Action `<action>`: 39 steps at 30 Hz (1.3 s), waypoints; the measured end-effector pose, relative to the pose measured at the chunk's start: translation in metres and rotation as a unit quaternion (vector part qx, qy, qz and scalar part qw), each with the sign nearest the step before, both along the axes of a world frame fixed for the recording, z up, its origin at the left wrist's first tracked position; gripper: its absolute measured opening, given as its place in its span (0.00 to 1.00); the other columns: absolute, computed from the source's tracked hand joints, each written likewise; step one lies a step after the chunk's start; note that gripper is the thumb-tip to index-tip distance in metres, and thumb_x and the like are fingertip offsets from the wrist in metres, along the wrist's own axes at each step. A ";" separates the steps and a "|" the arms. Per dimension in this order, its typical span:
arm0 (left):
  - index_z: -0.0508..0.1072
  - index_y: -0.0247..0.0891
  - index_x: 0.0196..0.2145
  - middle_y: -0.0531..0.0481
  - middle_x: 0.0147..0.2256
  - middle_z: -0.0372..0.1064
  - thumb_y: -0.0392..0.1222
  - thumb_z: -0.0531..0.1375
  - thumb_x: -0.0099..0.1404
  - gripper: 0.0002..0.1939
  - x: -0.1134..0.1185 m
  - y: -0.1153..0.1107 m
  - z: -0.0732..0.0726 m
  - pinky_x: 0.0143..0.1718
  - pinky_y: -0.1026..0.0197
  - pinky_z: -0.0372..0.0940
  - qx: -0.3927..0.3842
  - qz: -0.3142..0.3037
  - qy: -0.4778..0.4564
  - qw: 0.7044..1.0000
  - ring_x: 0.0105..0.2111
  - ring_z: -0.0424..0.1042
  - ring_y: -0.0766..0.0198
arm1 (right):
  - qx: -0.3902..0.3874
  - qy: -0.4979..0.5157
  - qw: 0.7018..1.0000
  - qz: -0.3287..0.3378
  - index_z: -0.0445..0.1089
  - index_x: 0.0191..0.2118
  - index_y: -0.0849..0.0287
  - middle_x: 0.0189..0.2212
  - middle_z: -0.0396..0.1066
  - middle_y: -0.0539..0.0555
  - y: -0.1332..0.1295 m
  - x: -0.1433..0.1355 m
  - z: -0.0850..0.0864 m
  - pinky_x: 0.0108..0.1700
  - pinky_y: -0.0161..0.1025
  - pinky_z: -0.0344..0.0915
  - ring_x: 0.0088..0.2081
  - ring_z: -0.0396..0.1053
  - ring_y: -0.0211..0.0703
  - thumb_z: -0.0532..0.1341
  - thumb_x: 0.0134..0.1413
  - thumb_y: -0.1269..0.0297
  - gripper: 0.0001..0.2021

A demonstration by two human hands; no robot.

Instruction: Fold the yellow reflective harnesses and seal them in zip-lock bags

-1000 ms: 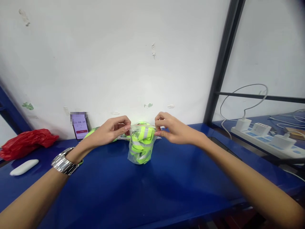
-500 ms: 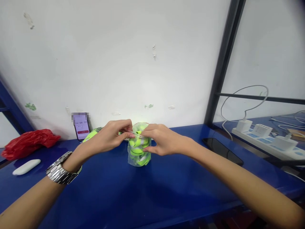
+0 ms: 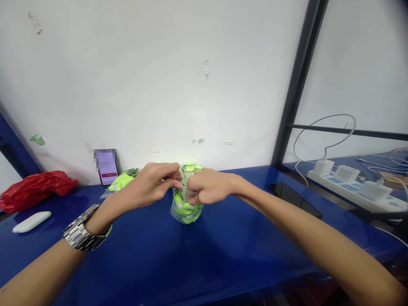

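Note:
In the middle of the blue table stands a clear plastic bag stuffed with folded neon-yellow fabric that has silvery reflective bands. My left hand, with a metal watch on its wrist, pinches the bag's upper edge between thumb and fingers. Against the bag's mouth from the right, my right hand is closed, its fingers curled over the plastic; its fingertips are partly hidden. Some of the yellow fabric shows above and behind my hands at the top of the bag.
Behind my left forearm lies another bagged neon-yellow bundle, beside a propped phone. A red plastic bag and a white oblong object are at left. To the right are a dark phone and a power strip with chargers.
My right hand's fingers have curled in from a spread thumb and closed at the bag's mouth. The plastic edge is drawn toward my left hand, and more yellow fabric shows at the top.

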State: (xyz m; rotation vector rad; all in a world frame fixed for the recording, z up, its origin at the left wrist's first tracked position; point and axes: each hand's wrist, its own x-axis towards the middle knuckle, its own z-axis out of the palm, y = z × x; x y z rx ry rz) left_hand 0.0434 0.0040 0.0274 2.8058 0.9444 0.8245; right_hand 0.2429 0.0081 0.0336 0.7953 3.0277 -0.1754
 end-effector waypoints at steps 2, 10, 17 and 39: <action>0.60 0.39 0.24 0.52 0.28 0.71 0.34 0.54 0.63 0.10 0.002 -0.001 -0.001 0.28 0.66 0.61 0.007 -0.002 0.001 1.000 0.29 0.70 0.67 | -0.027 -0.014 0.999 -0.015 0.57 0.19 0.60 0.19 0.60 0.47 -0.001 -0.003 0.003 0.29 0.36 0.49 0.24 0.55 0.35 0.55 0.49 0.69 0.10; 0.63 0.38 0.26 0.51 0.28 0.71 0.34 0.54 0.63 0.08 0.003 -0.002 -0.001 0.28 0.65 0.61 0.040 -0.001 0.021 0.999 0.28 0.70 0.67 | 0.003 0.029 1.000 -0.008 0.52 0.17 0.60 0.16 0.56 0.47 -0.009 0.001 -0.003 0.27 0.36 0.48 0.21 0.52 0.33 0.53 0.51 0.67 0.14; 0.67 0.38 0.29 0.53 0.26 0.70 0.35 0.54 0.64 0.05 -0.006 0.002 -0.002 0.27 0.66 0.60 0.049 0.020 0.019 0.998 0.26 0.67 0.68 | 0.121 0.108 0.986 -0.025 0.58 0.25 0.60 0.19 0.59 0.47 -0.020 0.010 -0.012 0.24 0.35 0.44 0.21 0.50 0.33 0.57 0.54 0.68 0.09; 0.73 0.39 0.35 0.47 0.33 0.73 0.39 0.52 0.66 0.10 -0.015 0.006 0.001 0.32 0.64 0.63 0.077 -0.003 0.060 0.995 0.31 0.71 0.64 | 0.128 0.147 0.980 -0.029 0.73 0.33 0.57 0.41 0.66 0.57 -0.007 0.055 0.003 0.45 0.46 0.56 0.43 0.59 0.49 0.64 0.52 0.64 0.03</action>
